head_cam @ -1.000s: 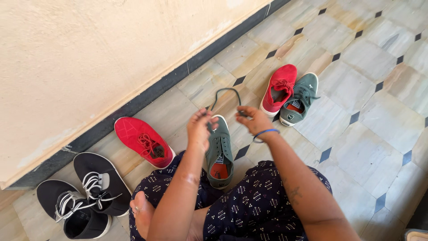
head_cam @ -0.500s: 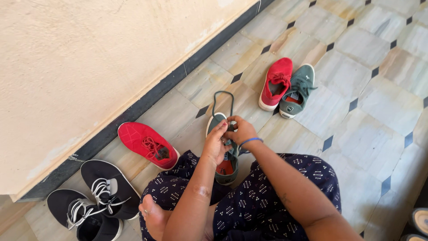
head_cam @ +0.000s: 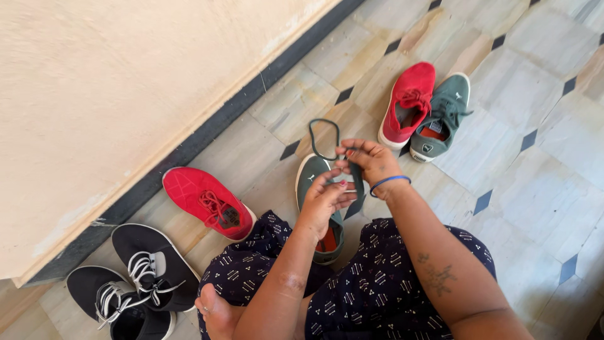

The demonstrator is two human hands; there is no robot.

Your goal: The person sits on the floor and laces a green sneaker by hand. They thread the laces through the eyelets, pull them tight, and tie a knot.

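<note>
Head view: green shoe (head_cam: pixel 313 179) lies on the tiled floor (head_cam: pixel 535 157) before the knees, left hand (head_cam: pixel 325 200) resting loosely open on it to steady, right hand (head_cam: pixel 370 160) pinched on the dark lace (head_cam: pixel 324 135), loop drawn toeward.

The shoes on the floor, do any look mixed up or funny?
Yes. By the far tiles a red shoe sits paired with a green shoe, while their mates lie apart: another red shoe near the wall, another green shoe under the hands, its lace pulled loose.
</note>
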